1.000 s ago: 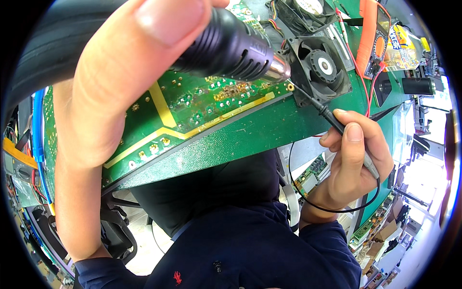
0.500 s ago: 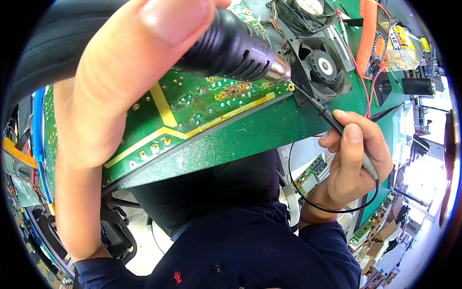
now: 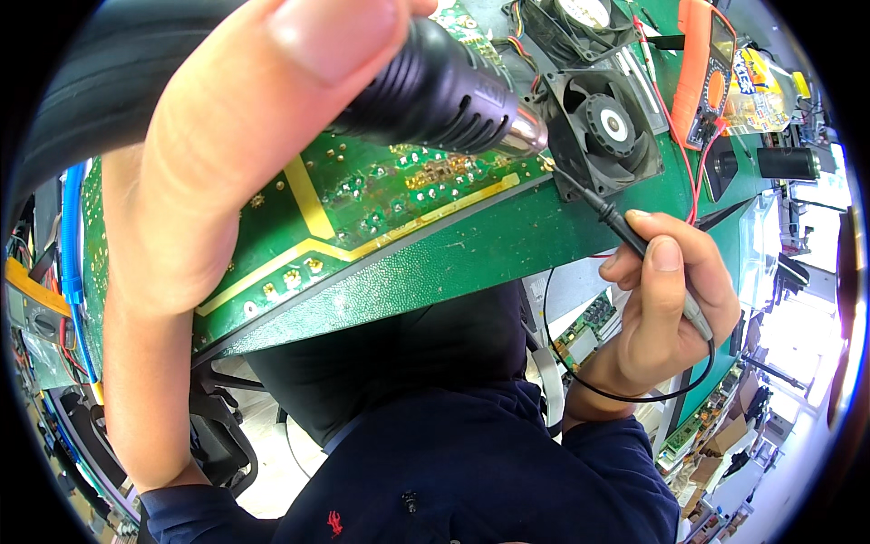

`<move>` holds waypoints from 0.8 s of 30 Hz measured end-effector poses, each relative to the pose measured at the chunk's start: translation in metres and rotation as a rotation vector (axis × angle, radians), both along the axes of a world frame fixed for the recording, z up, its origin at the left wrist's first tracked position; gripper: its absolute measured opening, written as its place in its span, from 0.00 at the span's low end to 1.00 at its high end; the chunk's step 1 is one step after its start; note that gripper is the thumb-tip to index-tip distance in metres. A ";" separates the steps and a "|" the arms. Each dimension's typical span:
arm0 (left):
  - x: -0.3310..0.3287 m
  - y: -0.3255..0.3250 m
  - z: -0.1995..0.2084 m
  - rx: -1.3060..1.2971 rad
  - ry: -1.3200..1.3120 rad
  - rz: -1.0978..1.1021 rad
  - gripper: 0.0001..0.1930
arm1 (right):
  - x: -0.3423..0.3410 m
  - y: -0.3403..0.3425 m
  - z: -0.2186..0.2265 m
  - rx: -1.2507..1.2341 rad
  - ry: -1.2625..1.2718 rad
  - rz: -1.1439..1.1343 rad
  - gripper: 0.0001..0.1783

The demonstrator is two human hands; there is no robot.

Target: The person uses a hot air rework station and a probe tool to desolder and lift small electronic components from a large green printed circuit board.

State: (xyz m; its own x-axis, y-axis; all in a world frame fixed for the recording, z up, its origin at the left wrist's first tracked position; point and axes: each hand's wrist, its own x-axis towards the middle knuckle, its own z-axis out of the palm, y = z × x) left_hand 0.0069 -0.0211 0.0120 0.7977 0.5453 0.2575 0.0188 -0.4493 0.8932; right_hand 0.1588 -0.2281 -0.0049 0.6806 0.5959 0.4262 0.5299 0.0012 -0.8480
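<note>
Holding a fat black tool (image 3: 435,95) in the grip of the left hand (image 3: 199,172), over a green board (image 3: 362,195) on the table (image 3: 507,245). Pinching a thin black probe (image 3: 619,221) in the right hand (image 3: 675,290), pointing its tip at the board's corner, just beside a black fan (image 3: 609,127).

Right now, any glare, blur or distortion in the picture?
Head view, all of it: background at right washes out to white; green table shows a bright patch toward its near edge; left hand looms large, apparently close to the lens; probe in the right hand looks fairly sharp; scene bends toward the black rim.
</note>
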 end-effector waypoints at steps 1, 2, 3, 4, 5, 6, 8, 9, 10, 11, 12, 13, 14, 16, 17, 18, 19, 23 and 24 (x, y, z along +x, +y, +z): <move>0.000 0.000 0.000 0.002 -0.002 0.007 0.34 | -0.001 0.000 0.000 -0.001 0.002 -0.004 0.08; 0.000 0.000 -0.002 -0.003 -0.019 0.023 0.34 | 0.000 0.000 0.000 0.002 -0.006 -0.004 0.08; 0.000 0.000 -0.002 -0.006 -0.026 0.030 0.34 | 0.000 0.001 0.000 0.006 -0.012 -0.003 0.08; 0.000 0.000 -0.002 -0.010 -0.033 0.036 0.34 | 0.001 0.001 0.000 0.009 -0.020 -0.003 0.08; 0.000 0.000 -0.001 -0.013 -0.029 0.034 0.34 | 0.000 0.001 0.000 0.002 -0.011 0.002 0.08; 0.000 -0.001 -0.001 -0.020 -0.028 0.035 0.34 | -0.002 0.001 0.001 -0.004 -0.003 0.009 0.08; 0.003 -0.001 -0.005 -0.048 -0.033 0.025 0.34 | -0.001 -0.002 -0.001 -0.012 -0.005 -0.014 0.08; 0.005 -0.002 -0.007 -0.052 -0.033 0.020 0.34 | 0.001 -0.003 -0.002 -0.010 -0.013 -0.035 0.08; 0.004 -0.002 -0.006 -0.051 -0.029 0.027 0.34 | 0.001 -0.002 -0.002 -0.003 -0.016 -0.044 0.08; 0.003 -0.003 -0.004 -0.038 -0.021 0.033 0.34 | 0.000 -0.002 -0.002 0.001 -0.008 -0.034 0.08; 0.002 -0.003 -0.002 -0.028 -0.012 0.030 0.33 | -0.001 -0.002 -0.001 0.004 0.000 -0.025 0.08; 0.001 -0.003 0.000 -0.017 -0.003 0.028 0.33 | -0.002 -0.002 -0.001 0.007 0.008 -0.016 0.08; 0.000 -0.002 0.002 -0.010 0.008 0.019 0.33 | -0.002 -0.001 -0.001 0.009 0.004 -0.013 0.08; 0.000 -0.002 0.001 -0.004 0.006 0.017 0.33 | 0.000 -0.001 -0.002 0.008 -0.008 -0.017 0.08; 0.001 -0.002 -0.001 -0.006 -0.006 0.024 0.33 | 0.000 -0.002 -0.003 0.002 -0.011 -0.016 0.08; 0.002 -0.001 -0.003 -0.003 -0.007 0.020 0.33 | 0.000 -0.002 -0.003 -0.004 -0.013 -0.015 0.08; 0.003 -0.001 -0.002 0.002 -0.008 0.016 0.33 | 0.001 -0.003 -0.001 -0.009 -0.016 -0.015 0.08; 0.001 -0.002 0.000 0.022 0.023 0.001 0.34 | 0.000 -0.003 -0.002 -0.016 -0.019 -0.022 0.08; 0.000 -0.001 0.000 0.024 0.024 0.006 0.34 | 0.002 -0.001 -0.005 -0.004 -0.028 -0.016 0.08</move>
